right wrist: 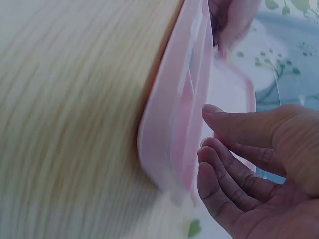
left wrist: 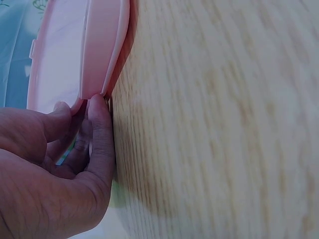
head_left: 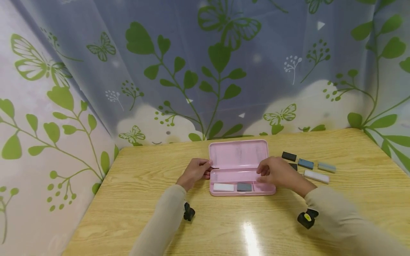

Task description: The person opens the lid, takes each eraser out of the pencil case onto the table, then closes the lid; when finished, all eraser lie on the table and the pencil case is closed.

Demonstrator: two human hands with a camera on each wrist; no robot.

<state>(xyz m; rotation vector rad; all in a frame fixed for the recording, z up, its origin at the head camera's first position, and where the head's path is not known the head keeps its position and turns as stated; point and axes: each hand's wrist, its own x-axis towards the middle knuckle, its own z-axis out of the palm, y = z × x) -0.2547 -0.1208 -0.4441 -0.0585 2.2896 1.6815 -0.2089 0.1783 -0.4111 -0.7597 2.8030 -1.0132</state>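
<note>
A pink pencil case point(head_left: 242, 193) lies on the table with its lid point(head_left: 238, 154) raised toward the back. In its front compartment are a white block point(head_left: 223, 187) and a grey block point(head_left: 244, 187). My left hand point(head_left: 195, 172) is at the case's left end. The left wrist view shows its thumb on the lid's edge and a finger point(left wrist: 101, 132) against the end of the base. My right hand point(head_left: 278, 174) hovers over the case's right end, fingers bent and nothing visible between them. It hides part of that end.
Right of the case lie a black block point(head_left: 289, 156), a blue block point(head_left: 305, 164), a grey-blue block point(head_left: 326, 167) and a white block point(head_left: 316, 176). Another dark block point(head_left: 293, 166) is partly behind the right hand. A patterned curtain point(head_left: 192, 89) stands along the table's back edge.
</note>
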